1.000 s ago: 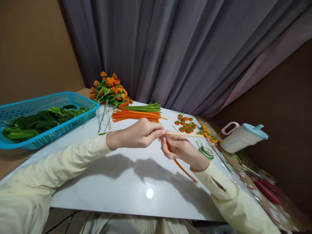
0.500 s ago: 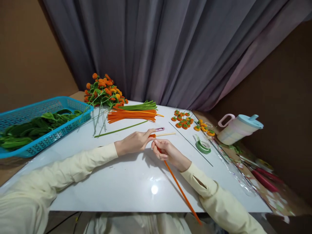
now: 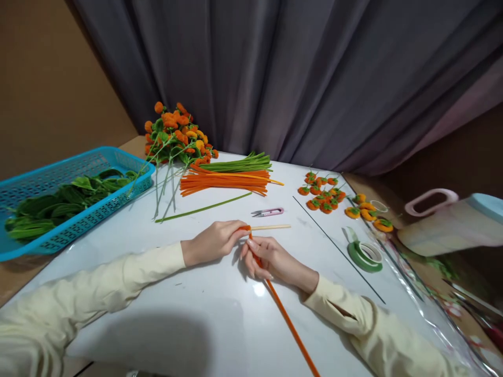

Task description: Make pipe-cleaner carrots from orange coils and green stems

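Orange and fuzzy, a long chenille strip [image 3: 290, 320] ran from a pale stick [image 3: 272, 227] between the two hands, down through the right one and slantwise to the bottom edge of the view. Its upper end lay around the stick, just by the left fingertips.

Coming in from the left, the left hand [image 3: 215, 242] was held low over the white tabletop [image 3: 157, 293], back of the hand upward, wrist nearly straight with the forearm. Its thumb and forefinger were pinched together at the stick's near end, with no gap to be seen; the stick's bare length pointed rightward, almost level.

The right hand [image 3: 277, 259] reached up from the lower right, its forearm slanting inward. The fingers were curled, thumb laid toward the forefinger, closed narrowly on the strip just below the stick. Both hands were near each other, the right slightly lower. Cream sleeves [image 3: 157, 267] covered both arms to the wrists.

Just beyond the stick lay a pair of pink-handled snips [image 3: 269, 212], and to their left a single green stem [image 3: 204, 207]. Farther back rested a bundle of orange strips [image 3: 223, 182]. To the right, a roll of green tape [image 3: 362, 257] sat beside a thin dark wire [image 3: 338, 248].
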A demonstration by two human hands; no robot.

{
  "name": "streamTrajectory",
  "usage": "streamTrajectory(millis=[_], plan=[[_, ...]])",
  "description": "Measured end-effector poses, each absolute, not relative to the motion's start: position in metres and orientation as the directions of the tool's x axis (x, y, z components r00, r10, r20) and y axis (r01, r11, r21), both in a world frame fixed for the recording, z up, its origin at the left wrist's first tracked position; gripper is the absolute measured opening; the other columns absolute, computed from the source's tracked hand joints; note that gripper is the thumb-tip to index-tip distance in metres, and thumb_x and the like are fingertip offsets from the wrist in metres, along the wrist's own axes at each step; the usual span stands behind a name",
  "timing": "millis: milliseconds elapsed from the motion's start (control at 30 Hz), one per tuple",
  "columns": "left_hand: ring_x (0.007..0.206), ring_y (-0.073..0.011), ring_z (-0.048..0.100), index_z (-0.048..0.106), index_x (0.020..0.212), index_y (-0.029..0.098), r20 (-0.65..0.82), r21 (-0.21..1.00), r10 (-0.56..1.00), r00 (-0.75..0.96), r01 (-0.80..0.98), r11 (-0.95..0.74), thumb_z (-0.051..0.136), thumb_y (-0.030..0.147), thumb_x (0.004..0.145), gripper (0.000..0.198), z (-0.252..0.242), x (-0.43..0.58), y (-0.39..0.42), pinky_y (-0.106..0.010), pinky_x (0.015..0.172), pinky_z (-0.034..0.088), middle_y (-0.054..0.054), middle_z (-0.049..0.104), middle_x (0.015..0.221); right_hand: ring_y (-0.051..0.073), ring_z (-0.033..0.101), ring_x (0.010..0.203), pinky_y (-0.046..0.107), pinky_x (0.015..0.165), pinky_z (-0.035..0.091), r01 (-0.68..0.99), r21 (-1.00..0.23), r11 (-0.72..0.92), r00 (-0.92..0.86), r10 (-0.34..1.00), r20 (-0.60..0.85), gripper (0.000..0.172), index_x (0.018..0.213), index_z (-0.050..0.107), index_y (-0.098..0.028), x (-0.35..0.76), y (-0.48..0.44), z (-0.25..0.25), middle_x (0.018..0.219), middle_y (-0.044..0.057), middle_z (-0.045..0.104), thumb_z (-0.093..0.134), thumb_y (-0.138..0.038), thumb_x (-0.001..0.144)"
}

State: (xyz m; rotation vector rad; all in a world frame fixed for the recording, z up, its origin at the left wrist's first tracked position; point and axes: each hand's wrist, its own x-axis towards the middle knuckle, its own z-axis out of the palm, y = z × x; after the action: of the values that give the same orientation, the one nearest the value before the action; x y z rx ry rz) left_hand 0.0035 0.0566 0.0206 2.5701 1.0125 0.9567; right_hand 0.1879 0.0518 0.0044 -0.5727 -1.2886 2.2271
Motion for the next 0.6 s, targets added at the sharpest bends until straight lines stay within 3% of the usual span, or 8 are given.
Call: streamTrajectory(millis=[100,167,400,600], plan=[[0.067,-0.0111,0.063,0.057,0.089,0.015,0.479,0.534,0.728,0.49,0.497,-0.685,0.039,0.019,0.093,0.019,0.024,0.008,0.06,-0.019,0.062,0.049,-0.003,0.068,0.079,0.004,0.036,0.03,0.019,0.036,0.029,-0.191,-0.873,-0.448,-0.804,0.582,-0.123,0.031,0.082,0.055,-0.012,0.189,0.061,0.003,0.054,-0.001,0.06,0.049,-0.041,0.09],[0.065,-0.0108,0.062,0.057,0.089,0.014,0.493,0.545,0.726,0.479,0.481,-0.687,0.04,0.018,0.093,0.018,0.023,0.009,0.063,-0.018,0.062,0.049,-0.003,0.067,0.077,0.005,0.04,0.031,0.02,0.037,0.031,-0.169,-0.862,-0.478,-0.82,0.553,-0.146,0.034,0.081,0.055,-0.012,0.19,0.067,0.0,0.056,0.0,0.06,0.048,-0.044,0.09],[0.06,-0.0136,0.061,0.056,0.093,0.011,0.63,0.364,0.575,0.522,0.456,-0.812,0.039,0.015,0.092,0.017,0.011,0.006,0.076,-0.021,0.055,0.048,-0.006,0.065,0.069,0.01,0.055,0.04,0.022,0.043,0.042,-0.147,-0.817,-0.558,-0.827,0.522,-0.208,0.04,0.09,0.054,-0.012,0.19,0.073,-0.009,0.065,0.004,0.066,0.049,-0.051,0.088],[0.059,-0.014,0.061,0.054,0.094,0.01,0.666,0.321,0.529,0.526,0.438,-0.839,0.039,0.014,0.092,0.016,0.01,0.003,0.075,-0.022,0.053,0.048,-0.007,0.065,0.069,0.012,0.061,0.058,0.025,0.059,0.049,-0.014,-0.873,-0.488,-0.829,0.494,-0.263,0.045,0.082,0.06,-0.009,0.187,0.076,-0.001,0.071,0.008,0.064,0.048,-0.052,0.088]])
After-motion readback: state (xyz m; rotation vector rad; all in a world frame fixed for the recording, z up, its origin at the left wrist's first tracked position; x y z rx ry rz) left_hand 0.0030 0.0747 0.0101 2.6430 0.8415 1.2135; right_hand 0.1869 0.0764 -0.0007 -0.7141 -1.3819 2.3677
